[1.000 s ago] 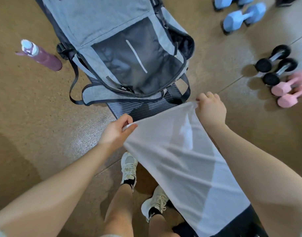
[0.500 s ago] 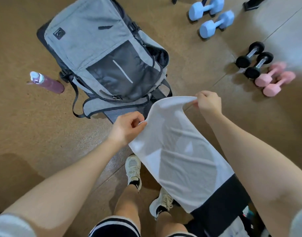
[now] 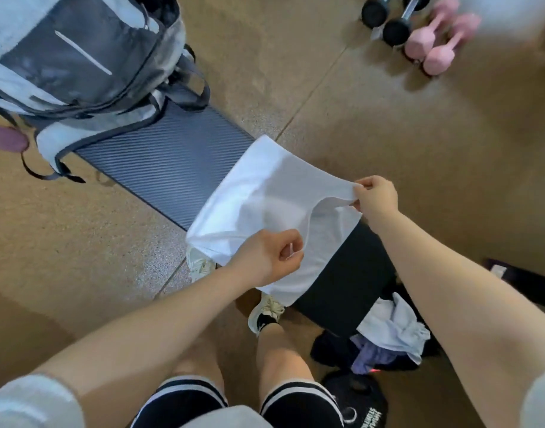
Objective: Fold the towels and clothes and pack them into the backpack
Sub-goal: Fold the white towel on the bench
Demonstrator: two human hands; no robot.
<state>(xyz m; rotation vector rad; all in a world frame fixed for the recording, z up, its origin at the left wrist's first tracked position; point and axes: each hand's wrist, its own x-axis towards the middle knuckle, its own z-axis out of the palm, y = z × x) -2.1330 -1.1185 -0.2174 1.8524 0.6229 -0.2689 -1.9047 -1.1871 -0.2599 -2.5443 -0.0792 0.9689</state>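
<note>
The backpack [image 3: 79,57] sits on the floor at far left, its flap seemingly closed, though blur makes that uncertain. A heap of unfolded clothes [image 3: 391,338] waits near right. Between them the white towel [image 3: 265,205] hangs mid-fold, the left hand [image 3: 265,261] and right hand [image 3: 376,196] each pinching an edge; packing looks barely begun

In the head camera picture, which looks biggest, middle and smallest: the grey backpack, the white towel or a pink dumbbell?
1. Grey backpack, though the frame's edge cuts it off.
2. White towel, nearer the camera, so these two are unsure.
3. Pink dumbbell, clearly smallest.
</note>
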